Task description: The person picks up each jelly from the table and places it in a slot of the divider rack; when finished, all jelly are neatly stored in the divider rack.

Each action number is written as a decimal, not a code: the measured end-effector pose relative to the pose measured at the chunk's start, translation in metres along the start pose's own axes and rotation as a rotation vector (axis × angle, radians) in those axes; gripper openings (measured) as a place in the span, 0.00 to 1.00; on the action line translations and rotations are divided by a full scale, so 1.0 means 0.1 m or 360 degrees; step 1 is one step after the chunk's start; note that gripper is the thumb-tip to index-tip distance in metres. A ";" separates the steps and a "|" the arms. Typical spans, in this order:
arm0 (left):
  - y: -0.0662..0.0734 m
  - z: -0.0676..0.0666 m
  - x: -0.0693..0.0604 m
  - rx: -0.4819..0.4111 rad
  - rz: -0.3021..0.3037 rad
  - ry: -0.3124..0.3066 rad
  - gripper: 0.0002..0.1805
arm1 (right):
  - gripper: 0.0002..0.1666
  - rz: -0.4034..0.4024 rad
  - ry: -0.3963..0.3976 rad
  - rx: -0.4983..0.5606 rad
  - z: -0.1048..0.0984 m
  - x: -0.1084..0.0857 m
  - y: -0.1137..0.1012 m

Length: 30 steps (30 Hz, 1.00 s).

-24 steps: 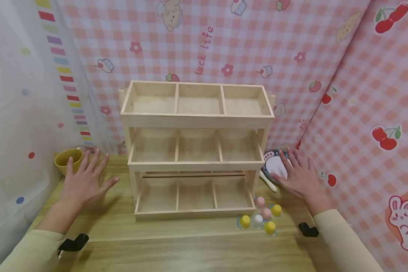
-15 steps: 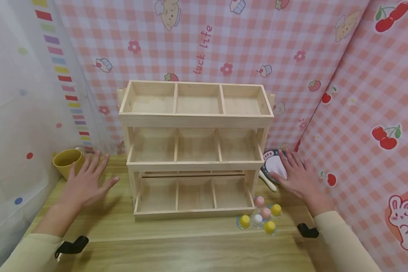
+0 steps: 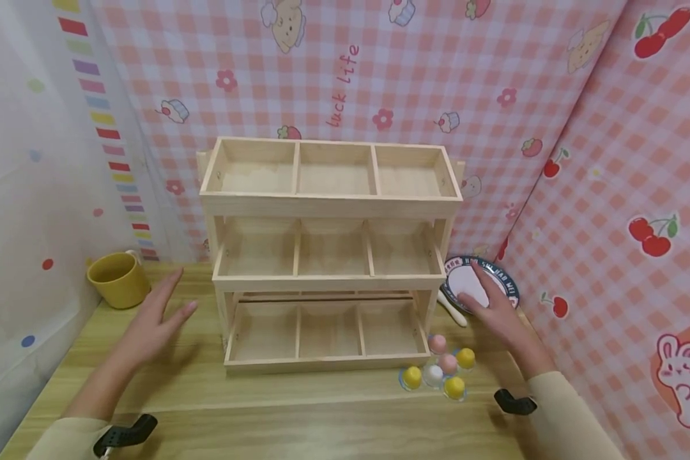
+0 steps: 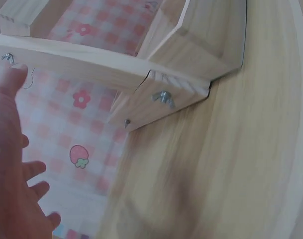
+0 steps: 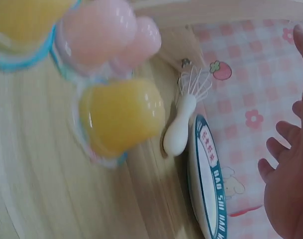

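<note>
A wooden three-tier rack (image 3: 333, 206) with three compartments per tier stands in the middle of the table. To its left, my left hand (image 3: 151, 332) hovers with fingers extended, between the rack and a yellow mug (image 3: 121, 284). My right hand (image 3: 497, 313) is held over the right side, fingers straight, in front of a blue-rimmed plate (image 3: 508, 287). Beside that plate lies a small whisk (image 5: 180, 124) with a white handle. Several jelly cups (image 3: 454, 387), yellow, pink and white, stand by the rack's front right corner. Neither hand holds anything.
Pink checked cloth (image 3: 345, 76) hangs behind the rack, and another patterned sheet (image 3: 627, 191) on the right. A white dotted curtain (image 3: 34, 211) borders the left. Wing nuts (image 4: 164, 98) stick out from the rack's side.
Both hands have turned from palm-down with spread fingers to sideways, thumbs up. The mug and plate are now less covered by the hands.
</note>
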<state>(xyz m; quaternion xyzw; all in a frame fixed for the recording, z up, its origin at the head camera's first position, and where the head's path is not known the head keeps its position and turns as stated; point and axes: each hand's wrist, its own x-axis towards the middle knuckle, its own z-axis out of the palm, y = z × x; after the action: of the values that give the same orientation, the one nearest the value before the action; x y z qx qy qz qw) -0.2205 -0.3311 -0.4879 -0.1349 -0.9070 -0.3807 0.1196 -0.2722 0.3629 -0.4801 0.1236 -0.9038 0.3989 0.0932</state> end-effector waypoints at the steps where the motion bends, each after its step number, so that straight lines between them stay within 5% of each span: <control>1: 0.01 0.01 -0.01 -0.0078 -0.0013 0.0011 0.44 | 0.51 0.0007 0.0012 0.0067 0.02 -0.01 0.00; 5: 0.05 0.09 -0.04 -0.0311 -0.0059 0.0087 0.43 | 0.46 0.0020 0.0053 0.0317 0.11 -0.04 0.01; 10: 0.09 0.19 -0.06 -0.0502 -0.0056 0.0233 0.39 | 0.44 -0.0039 0.0103 0.0392 0.25 -0.12 0.03; 14: 0.12 0.24 -0.07 -0.0480 -0.0015 0.0304 0.36 | 0.42 -0.0109 0.0139 0.0406 0.30 -0.16 0.01; 30: 0.18 0.45 0.01 -0.0378 0.0083 0.0236 0.35 | 0.29 -0.0154 0.0229 0.0217 0.25 -0.43 -0.07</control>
<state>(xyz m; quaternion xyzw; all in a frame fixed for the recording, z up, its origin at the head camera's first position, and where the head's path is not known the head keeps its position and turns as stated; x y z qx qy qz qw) -0.2207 -0.2861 -0.5066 -0.1430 -0.8405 -0.4909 0.1792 -0.2308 0.3461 -0.5038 0.1442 -0.8586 0.4624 0.1682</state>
